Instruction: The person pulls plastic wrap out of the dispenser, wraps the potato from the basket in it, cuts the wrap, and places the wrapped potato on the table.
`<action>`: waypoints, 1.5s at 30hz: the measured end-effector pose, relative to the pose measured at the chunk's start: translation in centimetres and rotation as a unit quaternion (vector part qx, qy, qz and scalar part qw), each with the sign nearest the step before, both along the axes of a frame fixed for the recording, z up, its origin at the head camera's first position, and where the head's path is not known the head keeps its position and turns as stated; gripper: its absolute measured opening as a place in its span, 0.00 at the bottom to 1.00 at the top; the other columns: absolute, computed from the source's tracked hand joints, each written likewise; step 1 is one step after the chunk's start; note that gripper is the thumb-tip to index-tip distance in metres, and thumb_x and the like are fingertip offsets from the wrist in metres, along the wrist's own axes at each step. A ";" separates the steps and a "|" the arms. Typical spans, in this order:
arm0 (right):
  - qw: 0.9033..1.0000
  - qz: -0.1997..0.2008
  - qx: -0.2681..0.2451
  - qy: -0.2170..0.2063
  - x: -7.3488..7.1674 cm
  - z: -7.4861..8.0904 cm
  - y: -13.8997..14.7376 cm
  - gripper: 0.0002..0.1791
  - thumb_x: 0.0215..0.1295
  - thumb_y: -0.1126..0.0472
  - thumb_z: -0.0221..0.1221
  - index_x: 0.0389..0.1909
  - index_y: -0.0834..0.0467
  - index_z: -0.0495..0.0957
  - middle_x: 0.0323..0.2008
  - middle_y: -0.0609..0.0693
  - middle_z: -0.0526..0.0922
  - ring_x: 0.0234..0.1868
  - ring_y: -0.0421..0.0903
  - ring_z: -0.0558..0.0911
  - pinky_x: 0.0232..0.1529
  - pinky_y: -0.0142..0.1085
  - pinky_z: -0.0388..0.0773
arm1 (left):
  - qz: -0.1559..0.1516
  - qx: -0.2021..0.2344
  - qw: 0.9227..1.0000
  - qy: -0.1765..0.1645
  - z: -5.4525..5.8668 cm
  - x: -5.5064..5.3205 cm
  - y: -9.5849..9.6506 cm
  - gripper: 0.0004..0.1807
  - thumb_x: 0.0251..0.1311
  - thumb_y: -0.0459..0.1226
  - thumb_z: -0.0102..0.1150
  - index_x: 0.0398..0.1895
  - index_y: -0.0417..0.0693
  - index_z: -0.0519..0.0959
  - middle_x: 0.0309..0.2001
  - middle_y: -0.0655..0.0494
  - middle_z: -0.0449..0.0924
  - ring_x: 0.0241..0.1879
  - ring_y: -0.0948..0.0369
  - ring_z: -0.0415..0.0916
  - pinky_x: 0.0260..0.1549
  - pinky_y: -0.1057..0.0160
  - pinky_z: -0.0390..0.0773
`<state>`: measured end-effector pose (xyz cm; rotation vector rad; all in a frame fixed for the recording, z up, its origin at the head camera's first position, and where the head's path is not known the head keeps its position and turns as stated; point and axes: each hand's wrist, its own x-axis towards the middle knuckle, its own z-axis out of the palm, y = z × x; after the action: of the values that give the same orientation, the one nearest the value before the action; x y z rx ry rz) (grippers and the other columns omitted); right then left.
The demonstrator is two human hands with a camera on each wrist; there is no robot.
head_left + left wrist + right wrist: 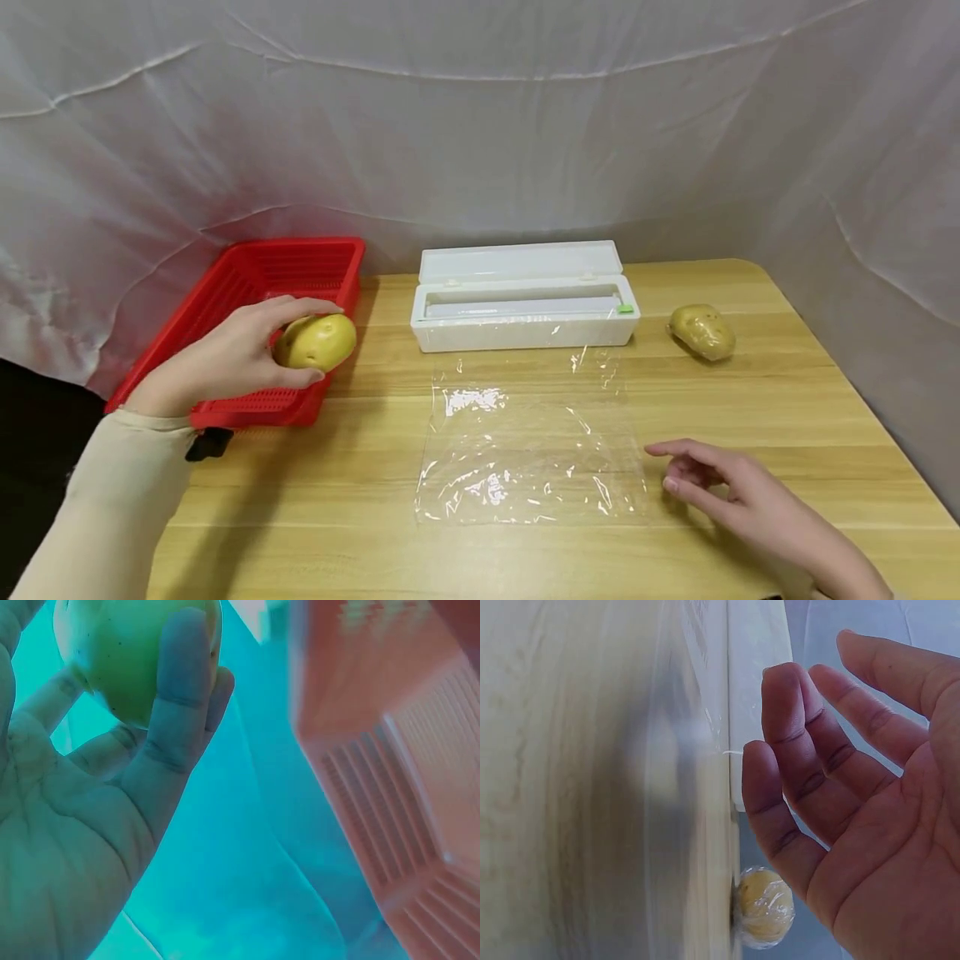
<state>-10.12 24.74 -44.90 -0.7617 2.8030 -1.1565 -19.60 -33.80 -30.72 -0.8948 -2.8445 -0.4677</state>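
My left hand (240,354) grips a yellow potato (324,343) between thumb and fingers, above the right side of a red basket (348,275). In the left wrist view the same potato (124,660) shows in the curled fingers. My right hand (738,492) holds nothing and hovers right of a sheet of clear plastic wrap (532,450), its fingers loosely bent. That sheet lies flat on the table and runs from the front of a white wrap dispenser box (525,333). A second potato (703,331), wrapped in film, rests right of the box.
The dispenser's lid (521,261) stands raised at the back, and a green slider (625,309) sits at the right end of its front edge. Grey-white cloth (480,150) hangs behind the wooden table (795,400) and along its sides.
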 end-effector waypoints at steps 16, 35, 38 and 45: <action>1.000 0.004 0.005 -0.022 -0.5 0.0 0.6 0.19 0.76 0.61 0.65 0.65 0.49 0.82 0.40 0.34 0.87 0.40 0.31 0.83 0.41 0.27 0.81 | -0.071 0.033 0.997 -0.019 -3.0 -0.6 10.7 0.39 0.50 0.44 0.81 0.69 0.56 0.79 0.54 0.51 0.82 0.45 0.58 0.80 0.40 0.60 0.83; 1.000 0.013 0.006 -0.022 -0.4 -0.1 0.5 0.19 0.76 0.61 0.65 0.65 0.49 0.82 0.41 0.33 0.87 0.40 0.30 0.83 0.42 0.28 0.82 | -0.127 -0.009 0.988 -0.089 -10.5 -0.3 21.7 0.43 0.54 0.50 0.79 0.75 0.58 0.75 0.53 0.54 0.83 0.42 0.64 0.77 0.39 0.68 0.79; 1.000 0.014 0.006 -0.021 -0.4 -0.1 0.5 0.19 0.76 0.60 0.65 0.65 0.49 0.82 0.41 0.33 0.87 0.40 0.30 0.83 0.42 0.28 0.82 | -0.127 -0.013 0.988 -0.088 -10.9 -0.4 22.3 0.43 0.54 0.51 0.79 0.75 0.58 0.76 0.52 0.54 0.83 0.42 0.64 0.77 0.40 0.68 0.78; 1.000 0.028 -0.005 -0.006 -0.5 -0.4 0.3 0.19 0.75 0.63 0.66 0.63 0.51 0.82 0.39 0.34 0.86 0.39 0.30 0.83 0.41 0.27 0.82 | -0.124 -0.003 0.986 -0.112 -11.4 -0.2 23.0 0.44 0.53 0.49 0.81 0.75 0.56 0.75 0.50 0.54 0.81 0.40 0.65 0.76 0.38 0.71 0.78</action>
<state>-10.66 25.04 -45.26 -0.8244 2.7491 -1.1646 -19.84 -10.78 -42.14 -1.2822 -2.9437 -0.6252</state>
